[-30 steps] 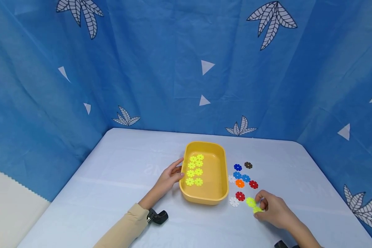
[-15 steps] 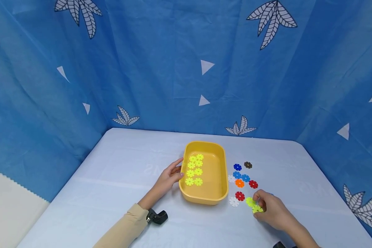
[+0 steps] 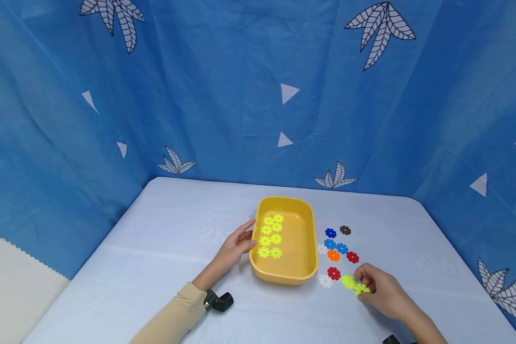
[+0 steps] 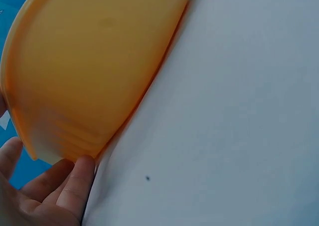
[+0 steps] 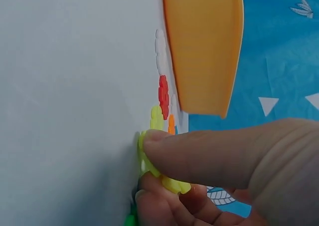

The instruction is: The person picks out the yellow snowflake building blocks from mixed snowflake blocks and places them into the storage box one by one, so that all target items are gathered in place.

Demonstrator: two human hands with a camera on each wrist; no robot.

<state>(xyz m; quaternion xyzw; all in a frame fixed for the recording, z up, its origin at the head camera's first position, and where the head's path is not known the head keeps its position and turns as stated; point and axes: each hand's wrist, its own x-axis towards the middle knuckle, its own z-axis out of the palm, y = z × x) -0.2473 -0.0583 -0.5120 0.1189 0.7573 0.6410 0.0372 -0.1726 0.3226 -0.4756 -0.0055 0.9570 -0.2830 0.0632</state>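
My left hand (image 3: 234, 247) rests its fingers against the left wall of a yellow plastic tray (image 3: 303, 248). In the left wrist view its fingertips touch the tray's outside, fingers (image 4: 75, 188) fairly straight. Several yellow-green snowflake discs (image 3: 276, 239) lie in two columns along the tray's left side. Right of the tray, my right hand (image 3: 382, 291) pinches a yellow-green snowflake disc (image 3: 361, 289) between thumb and fingers, low over the table. Another yellow-green disc (image 3: 349, 282) lies just left of it. In the right wrist view a further yellow piece (image 5: 175, 185) shows among the fingers.
Loose discs lie between the tray and my right hand: red (image 3: 333, 273), white (image 3: 325, 281), orange (image 3: 333, 255), light blue (image 3: 341, 248), dark blue (image 3: 330, 233) and brown (image 3: 345, 230). A green piece (image 5: 130, 220) shows below the right fingers. Blue curtains (image 3: 223, 95) stand behind the white table (image 3: 189, 215).
My right hand has shifted slightly and tilted the pinched disc, which now sits a little further right, away from its yellow-green neighbour. The left hand and tray hold still.
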